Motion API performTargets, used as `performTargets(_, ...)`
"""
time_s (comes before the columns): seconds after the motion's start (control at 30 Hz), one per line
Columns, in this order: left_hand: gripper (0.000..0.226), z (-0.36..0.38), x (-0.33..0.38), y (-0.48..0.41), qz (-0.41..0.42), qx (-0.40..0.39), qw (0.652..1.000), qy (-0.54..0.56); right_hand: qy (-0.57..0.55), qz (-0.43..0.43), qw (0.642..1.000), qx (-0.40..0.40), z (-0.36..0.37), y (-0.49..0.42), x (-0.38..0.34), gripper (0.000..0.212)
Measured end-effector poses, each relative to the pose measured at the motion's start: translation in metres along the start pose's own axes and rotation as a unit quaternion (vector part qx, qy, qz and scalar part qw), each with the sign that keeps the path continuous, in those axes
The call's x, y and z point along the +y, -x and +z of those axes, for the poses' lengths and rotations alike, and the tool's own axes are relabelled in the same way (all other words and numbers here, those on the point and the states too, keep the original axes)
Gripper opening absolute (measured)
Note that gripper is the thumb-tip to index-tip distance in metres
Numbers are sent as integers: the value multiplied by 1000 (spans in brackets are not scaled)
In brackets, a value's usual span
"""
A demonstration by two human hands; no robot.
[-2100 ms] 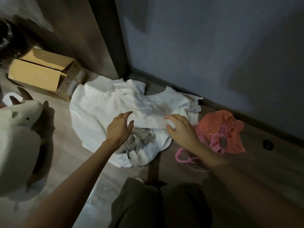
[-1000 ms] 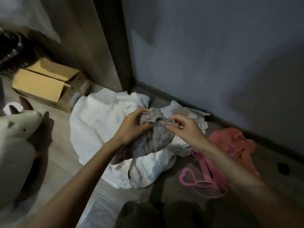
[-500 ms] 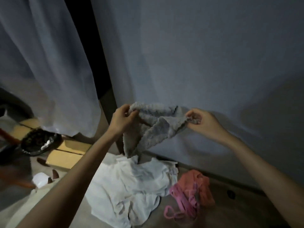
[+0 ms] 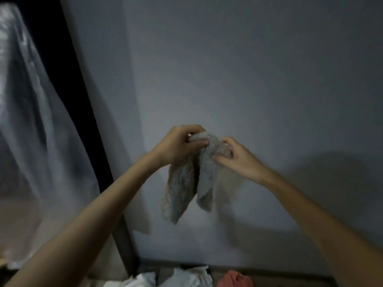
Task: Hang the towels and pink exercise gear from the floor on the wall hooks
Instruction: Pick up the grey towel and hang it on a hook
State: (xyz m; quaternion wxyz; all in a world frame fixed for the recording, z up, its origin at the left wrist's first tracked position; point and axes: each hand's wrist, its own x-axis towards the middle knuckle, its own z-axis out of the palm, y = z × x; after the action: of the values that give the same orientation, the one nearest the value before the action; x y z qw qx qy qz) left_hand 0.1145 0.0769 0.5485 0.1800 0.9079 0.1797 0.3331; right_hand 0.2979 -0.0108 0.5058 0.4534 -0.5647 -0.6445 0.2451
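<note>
Grey towel point(image 4: 186, 183): held up in front of the wall point(image 4: 248, 69), bunched at the top between both hands, two fluffy tails hanging free below. It is off the floor and seems to touch nothing else.
Left hand point(image 4: 176, 146): fingers and thumb curled round the bunched top edge.
Right hand point(image 4: 238, 160): just beside the other, thumb and fingertips pinching the fold on the towel's far side.
Step in hand: probably gathering the top edge, or feeling for a loop, ready for a hook.
Wall hooks: none in view; the wall above the hands is bare paint, so the hook must lie outside this view.
Risk: a thick wad of pile may not seat on a hook and could slide off once both grips let go. If only one layer catches, the uneven tails could drag it down.
Risk, second: the light is dim, so a small hook would be easy to miss.
White towels point(image 4: 186, 278): heaped on the floor at the bottom edge, not yet hung.
Coral-pink cloth point(image 4: 236, 279): beside that heap, mostly cut off by the frame's edge.
Sheer curtain point(image 4: 31, 121): at far left.
Dark upright frame point(image 4: 87, 100): between the curtain and the wall.
In the way: nothing between hands and wall — but the floor heap lies underfoot and could be trodden on.
</note>
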Motion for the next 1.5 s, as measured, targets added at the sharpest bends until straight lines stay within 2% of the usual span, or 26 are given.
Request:
performTargets(0.07, 21, -9, 9, -7, 12, 18, 1000, -21, 39, -18, 998, 39, -11, 4, -14, 8)
performTargets(0.1, 26, -14, 11, -8, 7, 33, 999, -32, 58, -28, 996, 64, -17, 5, -22, 5)
performTargets(0.17, 30, -23, 11, -9, -4, 42, 998, -54, 85, -47, 989, 115, -32, 5, -41, 14)
performTargets(0.3, 40, -36, 1, -12, -45, -4, 995, -87, 113, -48, 974, 191, -64, -7, -78, 25)
performTargets(0.37, 45, -44, -3, -19, -64, 17, 995, -70, 82, -38, 967, 237, -82, -14, -90, 27)
performTargets(0.43, 44, -51, 2, -29, -76, 64, 995, -8, 79, -9, 963, 258, -99, -19, -96, 23)
performTargets(0.5, 33, -59, 17, -46, -72, 106, 990, 63, 103, 26, 960, 260, -110, -26, -99, 17)
performTargets(0.57, 24, -65, 32, -69, -53, 115, 988, 83, 85, 21, 964, 250, -116, -32, -106, 33)
performTargets(0.63, 24, -68, 46, -95, -30, 111, 991, 74, 35, -17, 976, 216, -121, -40, -115, 43)
performTargets(0.73, 20, -70, 61, -132, 5, 130, 991, 42, 7, -19, 990, 138, -126, -53, -130, 40)
performTargets(0.8, 19, -73, 67, -156, 11, 154, 987, 36, 17, -25, 993, 116, -131, -67, -132, 43)
performTargets(0.87, 19, -77, 71, -178, 14, 168, 985, 26, 29, -63, 991, 112, -138, -85, -131, 35)
performTargets(0.93, 22, -83, 76, -199, 8, 180, 983, 15, 31, -108, 985, 133, -151, -104, -134, 19)
performTargets(1.03, 24, -95, 89, -229, 2, 201, 979, 30, 68, -158, 963, 208, -180, -131, -147, 8)
performTargets(1.13, 20, -110, 102, -257, 10, 216, 976, 33, 115, -199, 941, 249, -214, -151, -170, 11)
performTargets(1.23, 22, -123, 117, -283, 23, 217, 973, 74, 156, -220, 933, 236, -242, -168, -197, 18)
performTargets(1.3, 21, -130, 124, -301, 32, 227, 970, 80, 165, -239, 933, 214, -258, -179, -213, 12)
performTargets(1.33, 19, -135, 128, -310, 36, 233, 969, 74, 169, -246, 932, 204, -267, -183, -220, 10)
performTargets(1.4, 17, -148, 133, -327, 38, 237, 970, 47, 203, -257, 928, 180, -285, -190, -231, 21)
performTargets(1.5, 28, -172, 139, -347, 49, 237, 970, 1, 250, -306, 904, 165, -308, -201, -239, 32)
